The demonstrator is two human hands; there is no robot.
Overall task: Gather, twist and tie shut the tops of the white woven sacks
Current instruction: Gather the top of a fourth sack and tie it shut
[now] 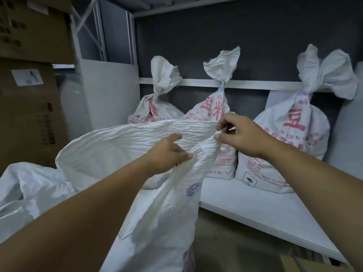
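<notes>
Dark panels back a white shelf [255, 209] where 3 tied sacks [284, 146] stand in a row, red print on each. Just in front of it the open sack [157, 213] stands untied, its mouth spread wide. The left hand [167, 152] grips bunched cloth at the near rim. The right hand [241, 134] pinches the rim's right end between thumb and fingers. Boxes [29, 114] are stacked at left, above a crumpled sack [29, 189].

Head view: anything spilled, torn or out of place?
Nothing stands out. The three tied, red-printed white woven sacks stand upright on the white shelf, no spill or tear visible. The open white woven sack, gripped by left hand and right hand, is not yet tied.
</notes>
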